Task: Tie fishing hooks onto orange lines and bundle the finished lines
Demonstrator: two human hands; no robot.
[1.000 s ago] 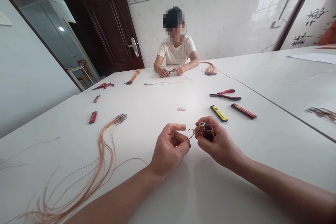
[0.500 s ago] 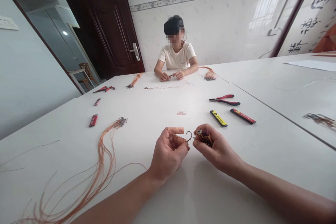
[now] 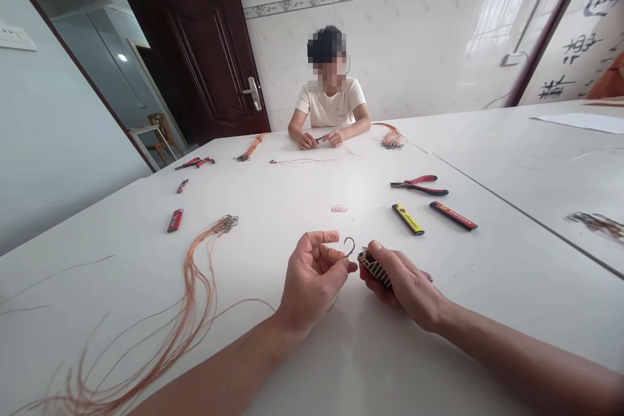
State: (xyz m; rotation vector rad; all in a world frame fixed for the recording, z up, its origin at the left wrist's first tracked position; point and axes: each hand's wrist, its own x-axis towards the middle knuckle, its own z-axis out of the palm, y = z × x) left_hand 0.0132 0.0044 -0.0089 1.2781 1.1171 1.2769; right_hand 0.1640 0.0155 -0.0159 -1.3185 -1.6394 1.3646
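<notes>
A dark fishing hook (image 3: pixel 350 246) is pinched between the thumb and fingers of my left hand (image 3: pixel 312 279), its bend pointing up. A thin line shows just below these fingers. In my right hand (image 3: pixel 409 283) is a black lighter (image 3: pixel 377 269) with a gold pattern, gripped with the thumb near its top. The lighter's metal end faces the hook, a small gap apart; no flame can be made out. A small reddish end of something else pokes out behind the right hand, mostly hidden. Left of my hands lies a bundle of orange lines (image 3: pixel 188 302) with several hooks (image 3: pixel 227 224) at its end.
Past my hands lie pliers (image 3: pixel 420 186), a yellow lighter (image 3: pixel 408 219) and a red-black lighter (image 3: pixel 453 215). A red lighter (image 3: pixel 175 220), small clippers (image 3: pixel 182 186) and red-handled pliers (image 3: pixel 195 162) are at left. Across the white table (image 3: pixel 273 201) a person (image 3: pixel 331 104) handles a small dark item.
My right hand has turned the lighter, bringing the thumb to its top and its metal end towards the hook. My left hand keeps the hook, shifted slightly upward. The view has moved a little.
</notes>
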